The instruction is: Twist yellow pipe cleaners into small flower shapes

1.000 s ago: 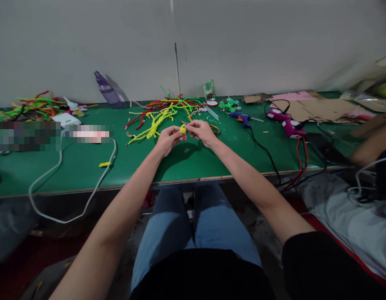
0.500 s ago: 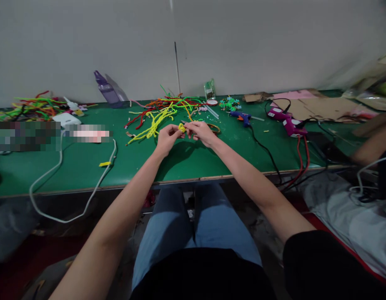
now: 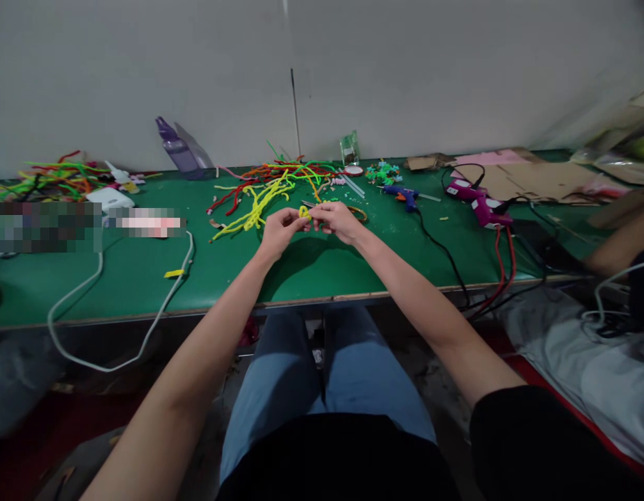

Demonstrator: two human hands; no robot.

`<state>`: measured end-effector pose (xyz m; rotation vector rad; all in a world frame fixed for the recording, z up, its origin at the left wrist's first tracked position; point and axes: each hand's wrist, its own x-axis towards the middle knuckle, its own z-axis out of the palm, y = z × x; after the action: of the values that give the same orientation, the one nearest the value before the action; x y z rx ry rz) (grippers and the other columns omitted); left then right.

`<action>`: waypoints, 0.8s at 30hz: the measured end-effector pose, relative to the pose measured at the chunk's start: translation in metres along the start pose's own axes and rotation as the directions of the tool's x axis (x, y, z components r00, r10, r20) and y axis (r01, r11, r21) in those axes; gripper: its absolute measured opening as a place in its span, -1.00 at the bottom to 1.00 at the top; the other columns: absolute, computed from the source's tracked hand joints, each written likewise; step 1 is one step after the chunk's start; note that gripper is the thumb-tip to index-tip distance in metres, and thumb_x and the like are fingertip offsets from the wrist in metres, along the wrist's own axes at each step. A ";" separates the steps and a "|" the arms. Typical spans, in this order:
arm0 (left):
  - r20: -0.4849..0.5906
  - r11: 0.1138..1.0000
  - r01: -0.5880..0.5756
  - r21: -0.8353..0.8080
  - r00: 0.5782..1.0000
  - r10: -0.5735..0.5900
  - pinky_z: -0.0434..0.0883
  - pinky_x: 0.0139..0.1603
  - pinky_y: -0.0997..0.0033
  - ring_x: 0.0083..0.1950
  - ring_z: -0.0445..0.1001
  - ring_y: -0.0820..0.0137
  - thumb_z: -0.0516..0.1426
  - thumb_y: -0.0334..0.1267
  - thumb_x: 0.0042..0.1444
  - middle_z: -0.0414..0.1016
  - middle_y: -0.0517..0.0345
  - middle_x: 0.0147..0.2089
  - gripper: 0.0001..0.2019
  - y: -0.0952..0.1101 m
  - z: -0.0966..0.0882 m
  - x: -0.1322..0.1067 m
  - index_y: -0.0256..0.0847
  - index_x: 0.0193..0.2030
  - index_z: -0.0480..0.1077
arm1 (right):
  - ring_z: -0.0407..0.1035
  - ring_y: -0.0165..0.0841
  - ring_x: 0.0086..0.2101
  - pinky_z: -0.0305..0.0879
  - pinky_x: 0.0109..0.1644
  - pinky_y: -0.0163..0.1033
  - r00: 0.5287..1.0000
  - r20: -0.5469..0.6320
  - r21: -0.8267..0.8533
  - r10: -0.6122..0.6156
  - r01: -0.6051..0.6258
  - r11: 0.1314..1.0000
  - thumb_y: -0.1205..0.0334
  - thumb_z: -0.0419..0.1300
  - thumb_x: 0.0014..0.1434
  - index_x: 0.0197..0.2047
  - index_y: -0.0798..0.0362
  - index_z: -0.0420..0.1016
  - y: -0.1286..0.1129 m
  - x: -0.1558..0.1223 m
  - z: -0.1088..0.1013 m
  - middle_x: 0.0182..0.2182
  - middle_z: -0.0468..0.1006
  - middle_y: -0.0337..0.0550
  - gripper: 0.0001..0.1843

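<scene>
My left hand (image 3: pixel 278 230) and my right hand (image 3: pixel 336 220) meet over the green table (image 3: pixel 145 271), fingers pinched on a small coiled yellow pipe cleaner (image 3: pixel 304 211) held between them. Just beyond the hands lies a loose pile of yellow, red, green and orange pipe cleaners (image 3: pixel 270 186). A brown ring-shaped piece (image 3: pixel 357 211) sits on the table right behind my right hand.
A blue glue gun (image 3: pixel 403 195) and two pink glue guns (image 3: pixel 476 200) lie at the right with cables over the edge. A purple bottle (image 3: pixel 178 151), a white cable (image 3: pixel 100 278), cardboard (image 3: pixel 530 179) and more pipe cleaners (image 3: pixel 53 176) surround. Another person's arm (image 3: pixel 617 243) rests at far right.
Both hands have shifted slightly while working the yellow coil; the fingers have turned it a little. Nothing else on the table has moved.
</scene>
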<state>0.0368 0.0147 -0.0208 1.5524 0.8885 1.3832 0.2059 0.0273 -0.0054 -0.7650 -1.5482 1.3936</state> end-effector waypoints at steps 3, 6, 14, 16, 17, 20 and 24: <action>0.019 1.000 0.005 0.017 1.000 -0.005 0.50 -0.31 0.38 -0.46 0.50 0.48 0.31 -0.23 -0.06 0.52 0.17 -0.47 -0.80 0.001 0.000 -0.001 -0.28 -0.40 0.42 | 0.19 -0.57 -0.64 -0.05 -0.68 -0.47 0.999 0.002 0.009 0.035 -0.035 0.999 0.19 0.26 0.12 -0.47 0.16 0.42 0.000 0.000 -0.001 -0.65 0.39 -0.26 -0.77; 0.021 0.999 -0.012 0.038 1.000 0.011 0.48 -0.35 0.42 -0.47 0.48 0.49 0.31 -0.21 -0.07 0.51 0.18 -0.50 -0.80 0.002 0.001 -0.002 -0.27 -0.42 0.41 | 0.20 -0.57 -0.63 -0.04 -0.68 -0.48 1.000 0.002 -0.029 0.021 -0.021 0.999 0.24 0.22 0.16 -0.43 0.16 0.42 0.001 0.001 0.000 -0.63 0.40 -0.25 -0.82; 0.008 0.994 -0.072 0.080 0.997 0.071 0.44 -0.39 0.45 -0.49 0.48 0.48 0.30 -0.21 -0.06 0.48 0.21 -0.53 -0.79 0.002 0.002 -0.003 -0.26 -0.45 0.38 | 0.28 -0.54 -0.57 -0.01 -0.68 -0.51 1.000 0.015 -0.078 -0.006 0.007 0.997 0.33 0.13 0.22 -0.36 0.12 0.34 0.001 0.001 0.002 -0.57 0.39 -0.27 -0.89; 0.014 0.994 -0.072 0.083 0.997 0.071 0.45 -0.38 0.43 -0.48 0.48 0.47 0.29 -0.21 -0.05 0.49 0.21 -0.52 -0.80 0.002 0.001 -0.003 -0.25 -0.44 0.39 | 0.27 -0.54 -0.56 -0.01 -0.68 -0.51 1.000 0.018 -0.084 -0.006 0.008 0.996 0.33 0.11 0.24 -0.36 0.11 0.32 -0.001 0.000 0.003 -0.56 0.37 -0.27 -0.88; 0.019 0.994 -0.074 0.086 0.997 0.073 0.46 -0.37 0.42 -0.47 0.48 0.47 0.29 -0.20 -0.04 0.50 0.20 -0.51 -0.81 0.001 0.001 -0.003 -0.25 -0.43 0.39 | 0.27 -0.54 -0.56 -0.01 -0.68 -0.51 1.000 0.019 -0.090 -0.008 0.009 0.996 0.32 0.11 0.25 -0.36 0.11 0.31 -0.003 -0.001 0.004 -0.55 0.37 -0.28 -0.88; 0.036 0.993 -0.082 0.085 0.996 0.079 0.48 -0.35 0.40 -0.45 0.49 0.46 0.27 -0.18 -0.01 0.51 0.19 -0.48 -0.81 -0.001 0.000 -0.002 -0.24 -0.40 0.40 | 0.26 -0.55 -0.56 0.00 -0.68 -0.51 1.000 0.025 -0.113 -0.010 0.012 0.994 0.28 0.11 0.26 -0.34 0.09 0.28 -0.004 -0.002 0.005 -0.54 0.35 -0.30 -0.87; 0.043 0.993 -0.072 0.099 0.997 0.068 0.47 -0.37 0.40 -0.48 0.46 0.48 0.26 -0.15 0.00 0.47 0.22 -0.51 -0.80 -0.004 -0.002 -0.002 -0.23 -0.39 0.39 | 0.23 -0.54 -0.60 -0.01 -0.68 -0.48 0.998 0.039 -0.207 -0.049 0.056 0.977 0.26 0.07 0.28 -0.32 0.05 0.26 0.000 0.000 0.005 -0.55 0.33 -0.32 -0.88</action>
<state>0.0352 0.0147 -0.0251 1.6958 0.8985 1.3700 0.2013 0.0247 -0.0049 -0.8229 -1.7478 1.2234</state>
